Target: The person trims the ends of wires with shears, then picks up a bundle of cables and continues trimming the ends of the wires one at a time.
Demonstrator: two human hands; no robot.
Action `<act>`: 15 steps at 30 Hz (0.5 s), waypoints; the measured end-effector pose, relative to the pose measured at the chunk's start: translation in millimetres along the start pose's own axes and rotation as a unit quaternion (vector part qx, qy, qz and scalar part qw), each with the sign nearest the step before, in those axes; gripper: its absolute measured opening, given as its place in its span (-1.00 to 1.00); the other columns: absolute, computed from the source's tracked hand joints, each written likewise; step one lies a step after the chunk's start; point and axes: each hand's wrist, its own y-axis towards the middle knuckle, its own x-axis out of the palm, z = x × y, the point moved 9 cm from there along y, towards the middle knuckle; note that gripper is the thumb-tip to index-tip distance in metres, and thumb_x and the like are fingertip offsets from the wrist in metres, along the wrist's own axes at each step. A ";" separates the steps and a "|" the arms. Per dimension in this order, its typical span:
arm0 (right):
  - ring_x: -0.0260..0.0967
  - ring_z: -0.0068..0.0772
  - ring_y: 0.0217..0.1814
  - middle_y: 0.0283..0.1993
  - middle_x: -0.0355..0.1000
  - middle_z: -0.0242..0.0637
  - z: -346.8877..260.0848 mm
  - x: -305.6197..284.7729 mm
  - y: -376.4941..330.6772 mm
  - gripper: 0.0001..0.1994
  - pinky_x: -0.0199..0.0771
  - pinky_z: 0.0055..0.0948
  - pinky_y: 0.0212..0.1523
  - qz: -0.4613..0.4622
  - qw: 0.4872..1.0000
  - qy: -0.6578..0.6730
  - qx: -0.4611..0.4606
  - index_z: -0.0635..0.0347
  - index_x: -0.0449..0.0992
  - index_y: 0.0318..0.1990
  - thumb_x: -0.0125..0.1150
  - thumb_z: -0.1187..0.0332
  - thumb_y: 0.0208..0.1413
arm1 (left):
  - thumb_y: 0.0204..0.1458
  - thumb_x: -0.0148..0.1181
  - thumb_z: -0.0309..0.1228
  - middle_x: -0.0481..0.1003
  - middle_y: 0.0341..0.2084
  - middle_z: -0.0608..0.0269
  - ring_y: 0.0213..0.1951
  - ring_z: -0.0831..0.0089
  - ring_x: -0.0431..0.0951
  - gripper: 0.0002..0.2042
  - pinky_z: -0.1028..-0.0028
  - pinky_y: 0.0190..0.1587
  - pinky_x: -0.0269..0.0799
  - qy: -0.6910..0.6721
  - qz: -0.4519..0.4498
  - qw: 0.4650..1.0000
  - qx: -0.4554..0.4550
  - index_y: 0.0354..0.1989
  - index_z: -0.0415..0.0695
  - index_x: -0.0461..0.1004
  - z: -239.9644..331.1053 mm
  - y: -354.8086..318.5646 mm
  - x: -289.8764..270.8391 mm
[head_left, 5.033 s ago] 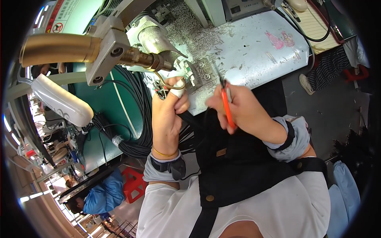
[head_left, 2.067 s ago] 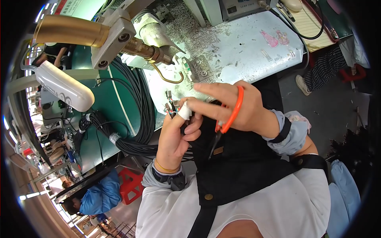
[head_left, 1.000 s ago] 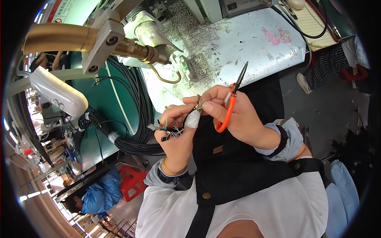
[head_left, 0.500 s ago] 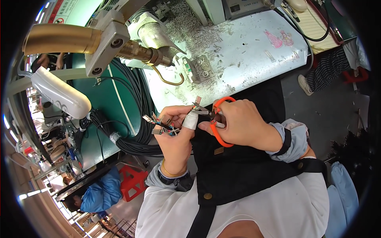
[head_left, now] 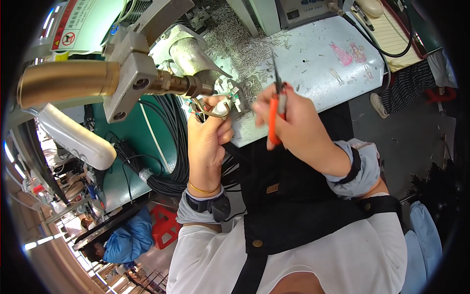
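Observation:
My left hand [head_left: 205, 134] is closed round a bundle of cables with small metal-and-green connectors [head_left: 234, 94], several coloured wires showing among them. White tape wraps one of its digits. It reaches under a brass-coloured nozzle [head_left: 196, 87] and its curved hook, beside a metal fixture [head_left: 252, 87] on the bench; the nozzle partly covers the fingers. To the right, my right hand [head_left: 298, 120] grips orange-handled scissors [head_left: 274, 117], whose dark pointed end stands up and away from me. A greyish piece also shows in that grip, its kind unclear.
Many short metal pieces [head_left: 245, 54] litter the light worktop [head_left: 318, 73]. At the left are a lamp-like white housing [head_left: 76, 137], coiled black cable [head_left: 166, 181] and a green surface [head_left: 129, 142]. A grey machine box [head_left: 303, 12] stands at the back. A person in blue [head_left: 129, 240] sits lower left.
My left hand has moved forward with the connectors to the nozzle and fixture. My right hand has drawn the scissors away from them and turned the blades from pointing left to pointing forward.

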 end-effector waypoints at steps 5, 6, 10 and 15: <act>0.12 -0.68 -0.78 -0.74 0.20 -0.42 -13.3 0.1 32.8 -0.75 0.09 -0.62 -0.75 0.024 0.986 -0.149 -0.076 0.29 0.26 -0.51 0.06 0.29 0.06 | -0.06 0.11 -0.52 0.20 -0.69 0.46 -0.77 0.77 0.01 -0.84 0.72 -0.76 -0.18 0.003 -0.031 0.999 -0.039 -0.30 -0.21 0.31 -1.6 7.1 -0.9; 0.12 -0.68 -0.78 -0.74 0.20 -0.42 -12.4 1.0 34.8 -0.75 0.09 -0.62 -0.75 0.023 0.986 -0.149 -0.075 0.29 0.26 -0.51 0.06 0.29 0.06 | -0.06 0.11 -0.52 0.20 -0.69 0.46 -0.77 0.77 0.01 -0.84 0.72 -0.76 -0.18 0.003 -0.030 0.999 -0.039 -0.30 -0.21 0.31 -0.8 7.6 -1.3; 0.12 -0.65 -0.78 -0.76 0.18 -0.41 -20.8 2.9 35.9 -0.73 0.08 -0.60 -0.74 0.037 0.976 -0.175 -0.125 0.29 0.25 -0.53 0.07 0.28 0.04 | -0.06 0.10 -0.50 0.19 -0.70 0.45 -0.77 0.76 0.02 -0.85 0.71 -0.76 -0.18 0.006 -0.044 0.998 -0.042 -0.32 -0.23 0.32 1.0 7.7 0.9; 0.11 -0.62 -0.79 -0.79 0.14 -0.40 -19.1 4.8 34.4 -0.72 0.08 -0.56 -0.73 0.041 0.981 -0.153 -0.108 0.29 0.24 -0.55 0.09 0.28 0.03 | -0.06 0.10 -0.49 0.18 -0.71 0.45 -0.76 0.75 0.02 -0.85 0.71 -0.75 -0.17 0.020 -0.024 0.999 -0.028 -0.33 -0.24 0.32 1.9 4.0 -2.0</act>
